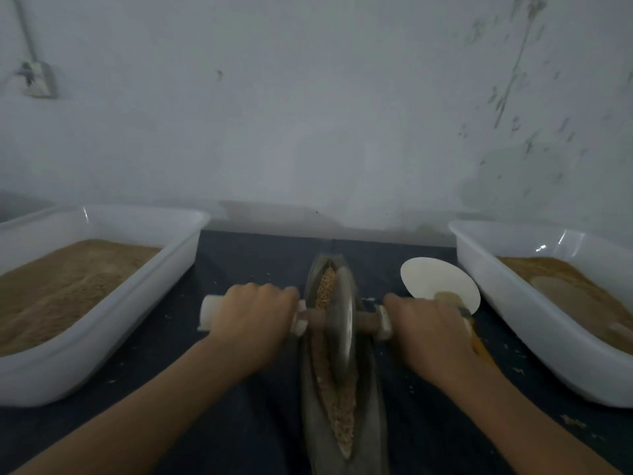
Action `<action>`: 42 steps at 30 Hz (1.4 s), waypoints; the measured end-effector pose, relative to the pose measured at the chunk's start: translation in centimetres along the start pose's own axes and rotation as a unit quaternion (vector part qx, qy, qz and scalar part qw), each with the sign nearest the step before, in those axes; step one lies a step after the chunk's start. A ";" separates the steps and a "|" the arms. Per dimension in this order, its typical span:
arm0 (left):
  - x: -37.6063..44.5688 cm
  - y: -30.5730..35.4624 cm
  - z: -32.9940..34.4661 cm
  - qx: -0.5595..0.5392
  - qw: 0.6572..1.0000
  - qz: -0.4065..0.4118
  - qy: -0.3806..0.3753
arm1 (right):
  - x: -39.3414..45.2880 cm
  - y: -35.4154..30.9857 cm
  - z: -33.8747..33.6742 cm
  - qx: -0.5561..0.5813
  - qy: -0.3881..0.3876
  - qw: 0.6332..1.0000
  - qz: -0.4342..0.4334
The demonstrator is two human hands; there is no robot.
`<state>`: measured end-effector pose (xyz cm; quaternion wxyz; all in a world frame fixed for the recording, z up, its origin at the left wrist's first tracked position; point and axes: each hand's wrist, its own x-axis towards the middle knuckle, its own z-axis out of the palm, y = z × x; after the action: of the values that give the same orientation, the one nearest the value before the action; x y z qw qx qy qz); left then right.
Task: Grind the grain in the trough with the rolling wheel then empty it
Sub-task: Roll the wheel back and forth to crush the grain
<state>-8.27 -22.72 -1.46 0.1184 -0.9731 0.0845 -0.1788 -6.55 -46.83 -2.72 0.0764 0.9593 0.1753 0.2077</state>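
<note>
Both clamped on the axle: left hand (255, 320) curled over the white handle (209, 311) on its side, right hand (426, 325) curled over the matching grip on the other. Between them, the metal wheel (340, 313) standing on edge in the narrow trough (310, 416), which runs straight away from the body across the dark table (239, 255). Grain (327, 286) heaped just beyond the wheel, coarser and yellower there; paler crushed meal in the groove nearer the wrists.

Risks, judged from this:
- Uneven push from one hand, tilting the wheel, riding it up the trough wall and out of the groove.
- Too long a stroke away from the hands, shoving grain over the far tip; loose flecks already lying on the table around the trough.
- Trough sliding or rocking under a hard stroke, with nothing seen bracing it.
- Right hand close to the white disc (440, 286) just beyond its knuckles; possibly a scoop or lid, too blurred to tell; a wide stroke could knock it.
- At emptying, spill between trough and the white tubs, left tub (144, 303) and right tub (513, 303), each outboard of a hand.
</note>
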 end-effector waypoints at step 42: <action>-1.5 -0.8 0.5 -0.068 0.997 0.019 0.003 | -1.9 -1.3 -3.3 -0.012 -0.051 0.999 -0.015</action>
<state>-9.33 -21.59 -2.23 0.0549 -0.9765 0.1155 -0.1734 -9.97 -46.10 -0.68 0.1000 0.9651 0.1825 0.1592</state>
